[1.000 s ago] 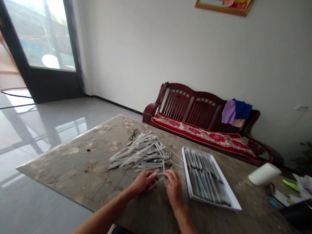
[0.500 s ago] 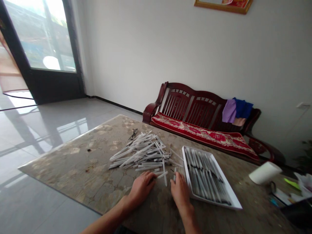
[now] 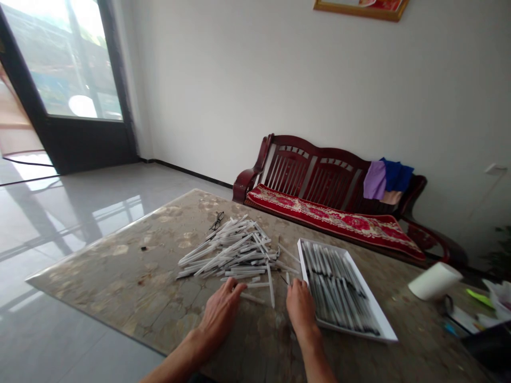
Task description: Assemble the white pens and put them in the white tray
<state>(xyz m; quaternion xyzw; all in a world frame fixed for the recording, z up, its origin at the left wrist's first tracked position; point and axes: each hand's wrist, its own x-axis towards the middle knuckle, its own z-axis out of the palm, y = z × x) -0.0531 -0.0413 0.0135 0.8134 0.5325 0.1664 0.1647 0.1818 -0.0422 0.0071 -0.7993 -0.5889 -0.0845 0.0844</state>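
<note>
A heap of whitish translucent pens [image 3: 235, 247] lies in the middle of the patterned table. My left hand [image 3: 221, 308] is closed in front of the heap, and a slim, pale pen [image 3: 253, 299] sticks out to the right from its fingertips. Close to the white box's left edge, my right hand [image 3: 301, 304] has its fingers curled together. A thin dark tip and a small pale piece [image 3: 287, 277] show at those fingers; what they grip is mostly hidden. Pens [image 3: 335, 282] lie in rows inside the shallow white box [image 3: 375, 308].
Black-framed glasses [image 3: 217, 221] lie behind the heap. A white paper roll [image 3: 435, 281] rests right of the box, with a dark container [image 3: 489, 340] at the right edge. Beyond the table [image 3: 120, 282] stands a wooden bench [image 3: 319, 175] with a red cushion.
My left hand has drawn back slightly left and down, with a pen at its fingertips. The right hand has shifted a little right, toward the box.
</note>
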